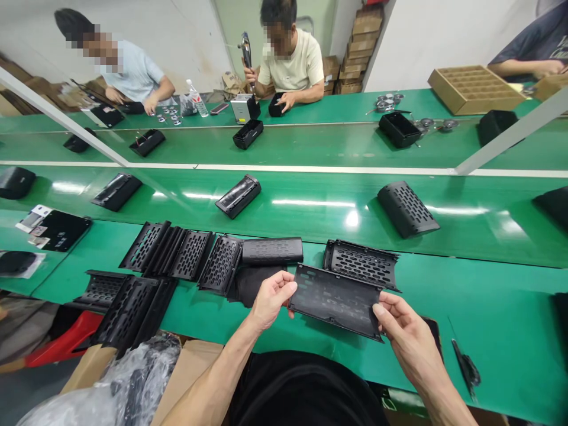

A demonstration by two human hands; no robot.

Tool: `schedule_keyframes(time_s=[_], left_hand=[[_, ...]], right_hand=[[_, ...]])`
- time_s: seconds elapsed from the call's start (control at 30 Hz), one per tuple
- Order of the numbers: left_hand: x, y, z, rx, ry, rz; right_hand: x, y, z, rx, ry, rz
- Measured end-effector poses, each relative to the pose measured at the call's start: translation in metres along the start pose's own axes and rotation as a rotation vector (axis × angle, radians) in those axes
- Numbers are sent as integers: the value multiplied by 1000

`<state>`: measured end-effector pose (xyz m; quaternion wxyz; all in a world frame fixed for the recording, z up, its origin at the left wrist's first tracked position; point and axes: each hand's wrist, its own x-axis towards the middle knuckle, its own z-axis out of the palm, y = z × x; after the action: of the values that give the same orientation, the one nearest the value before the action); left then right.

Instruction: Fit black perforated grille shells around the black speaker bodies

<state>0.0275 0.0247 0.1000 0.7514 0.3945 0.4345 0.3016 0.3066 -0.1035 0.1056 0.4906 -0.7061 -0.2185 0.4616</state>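
Between my two hands is a black plastic panel (335,299), held tilted above the green table. My left hand (273,296) pinches its left end, thumb on top. At the opposite end my right hand (402,319) grips the edge between thumb and fingers. The panel's facing side looks dark and covered, with faint slot shapes showing through. Just behind it lie slotted black panels (364,266), stacked. A black case with a slotted face (273,251) and a dark flat cloth-like piece (251,285) are beyond my left hand.
More slotted panels (190,254) lie at the left, others (126,305) nearer the edge. Black housings (239,196) sit on the green conveyor (306,219). A dark tool (465,367) lies at right. An open carton (190,367) with plastic wrap stands below. Co-workers sit across the line.
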Motion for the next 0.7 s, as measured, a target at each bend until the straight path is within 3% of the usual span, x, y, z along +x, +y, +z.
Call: schedule_keyframes(time_s=[0.3, 0.7], left_hand=[[1, 1, -2, -40, -12, 23], [2, 6, -2, -27, 15, 5]], right_hand=[[2, 6, -2, 38, -34, 21], [-1, -5, 3, 90, -63, 54]])
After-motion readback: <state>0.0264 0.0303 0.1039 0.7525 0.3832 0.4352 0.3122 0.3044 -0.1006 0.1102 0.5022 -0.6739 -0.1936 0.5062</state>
